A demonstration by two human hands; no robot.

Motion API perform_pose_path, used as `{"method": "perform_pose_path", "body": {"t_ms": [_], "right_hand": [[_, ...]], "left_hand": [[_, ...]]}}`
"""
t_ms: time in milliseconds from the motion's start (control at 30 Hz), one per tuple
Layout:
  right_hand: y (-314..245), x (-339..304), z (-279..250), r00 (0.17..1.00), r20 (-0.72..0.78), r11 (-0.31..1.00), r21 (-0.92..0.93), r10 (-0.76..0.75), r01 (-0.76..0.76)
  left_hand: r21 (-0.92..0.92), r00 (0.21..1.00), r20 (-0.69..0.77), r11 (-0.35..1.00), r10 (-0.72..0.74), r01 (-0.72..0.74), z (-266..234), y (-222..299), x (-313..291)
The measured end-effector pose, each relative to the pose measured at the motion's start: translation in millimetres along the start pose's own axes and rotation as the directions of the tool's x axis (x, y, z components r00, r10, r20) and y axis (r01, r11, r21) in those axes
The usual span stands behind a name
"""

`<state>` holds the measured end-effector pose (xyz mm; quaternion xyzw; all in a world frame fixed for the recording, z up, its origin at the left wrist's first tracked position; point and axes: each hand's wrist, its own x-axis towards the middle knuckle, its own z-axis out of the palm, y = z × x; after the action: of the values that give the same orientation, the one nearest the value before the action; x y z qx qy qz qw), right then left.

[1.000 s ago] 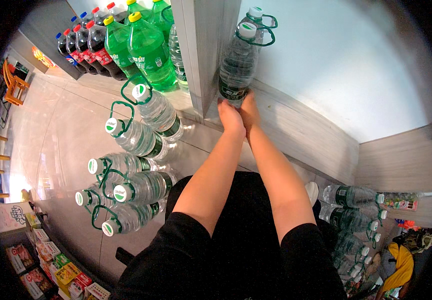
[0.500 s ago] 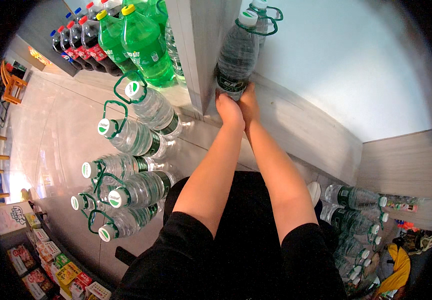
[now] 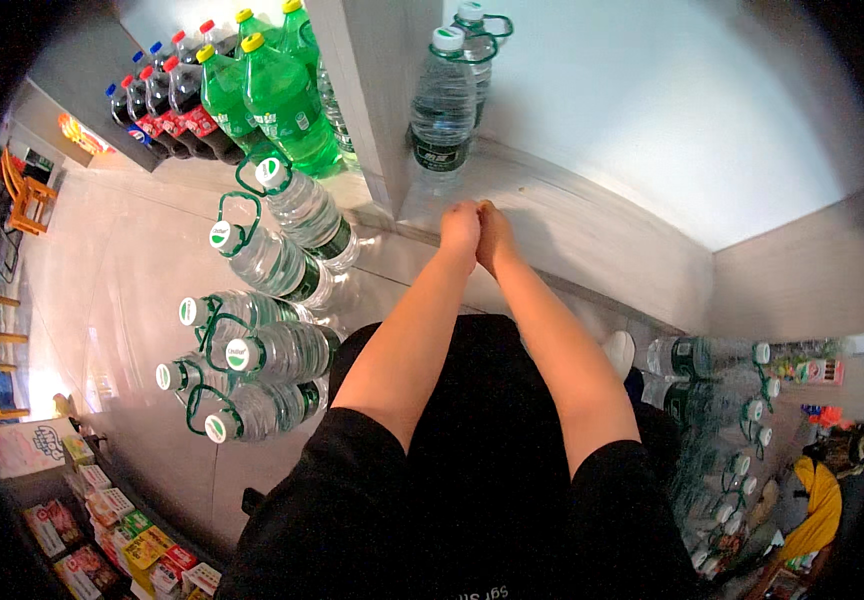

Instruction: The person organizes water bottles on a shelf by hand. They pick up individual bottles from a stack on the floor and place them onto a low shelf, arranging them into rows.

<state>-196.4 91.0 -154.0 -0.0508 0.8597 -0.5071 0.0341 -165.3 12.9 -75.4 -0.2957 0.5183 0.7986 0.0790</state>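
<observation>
My left hand point(image 3: 462, 229) and my right hand point(image 3: 494, 232) meet in front of a low shelf, their fingers curled in against each other. No object shows in either one. Just beyond them a large clear water bottle point(image 3: 441, 110) with a white cap and dark label stands upright on the shelf board point(image 3: 552, 210), apart from my fingers. Partly hidden behind it is a second water bottle point(image 3: 479, 50) with a green carry handle. To the left, several similar water bottles point(image 3: 302, 215) with green handles stand on the floor.
Past an upright shelf divider point(image 3: 357, 90) stand green soda bottles point(image 3: 282, 110) and dark cola bottles point(image 3: 187, 95). More water bottles point(image 3: 697, 357) crowd the floor at my right. Boxed packages point(image 3: 142, 545) fill a rack at the lower left. A yellow cloth-like item point(image 3: 814, 510) lies at the lower right.
Both hands have let go of the water bottle and drawn back toward me. The bottle now stands on the shelf beside the divider. The view has shifted slightly.
</observation>
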Motion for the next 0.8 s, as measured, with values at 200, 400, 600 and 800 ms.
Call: {"method": "perform_pose_path", "body": {"t_ms": [200,400,600,800], "right_hand": [[-21,-73,-91,0.989,0.144,0.942,-0.324,-0.039,0.085],[-13,-143,-141,0.886,0.418,0.856,-0.515,0.198,0.052],[50,-166,-131,0.697,0.553,0.694,-0.712,0.455,0.112],[11,-174,-104,0.879,0.41,0.801,-0.596,0.243,0.056]], "left_hand": [[0.571,0.956,0.279,0.786,0.087,-0.238,15,-29,-56],[0.844,0.815,0.509,-0.027,-0.275,-0.536,1,-60,-78],[0.751,0.79,0.555,-0.25,-0.26,-0.611,-10,-98,-76],[0.752,0.791,0.565,-0.249,-0.234,-0.61,-6,-81,-102]]}}
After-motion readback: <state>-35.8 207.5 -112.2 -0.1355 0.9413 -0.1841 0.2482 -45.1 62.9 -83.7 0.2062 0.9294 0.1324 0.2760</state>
